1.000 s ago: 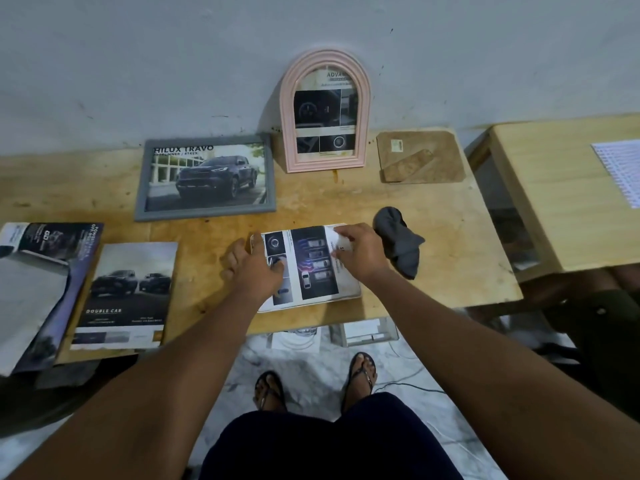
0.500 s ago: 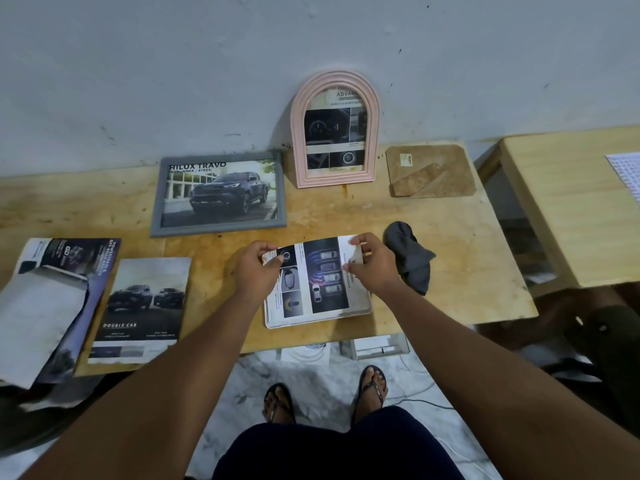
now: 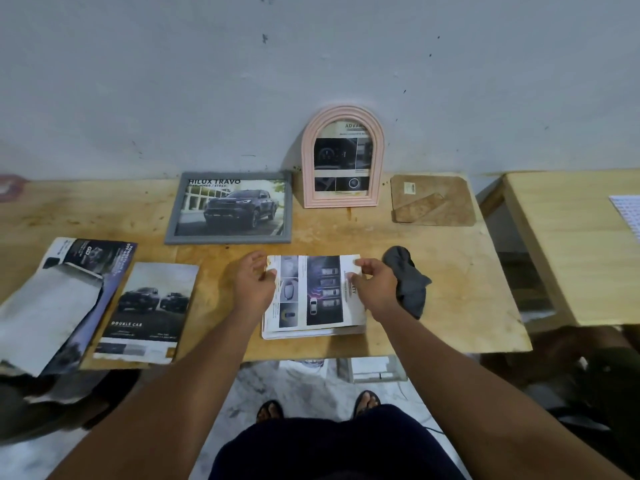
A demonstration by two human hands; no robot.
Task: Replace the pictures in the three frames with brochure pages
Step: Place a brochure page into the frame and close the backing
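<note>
A brochure page [image 3: 313, 292] with car diagrams lies over a white frame [image 3: 311, 332] near the table's front edge. My left hand [image 3: 254, 285] pinches the page's upper left corner. My right hand [image 3: 375, 289] pinches its upper right corner. A grey frame [image 3: 229, 207] holding a truck picture lies flat behind them. To its right a pink arched frame [image 3: 343, 155] with a brochure page inside leans on the wall. A brown backing board [image 3: 433, 199] lies at the back right.
A dark grey cloth [image 3: 408, 280] sits just right of my right hand. Brochures [image 3: 145, 310] and an envelope [image 3: 45, 306] lie at the left. A second wooden table [image 3: 575, 244] stands to the right across a gap. My feet [image 3: 318, 405] are under the front edge.
My hands went from pressing flat on the page to pinching its two upper corners. The camera tilted up and back, so the table sits lower in view.
</note>
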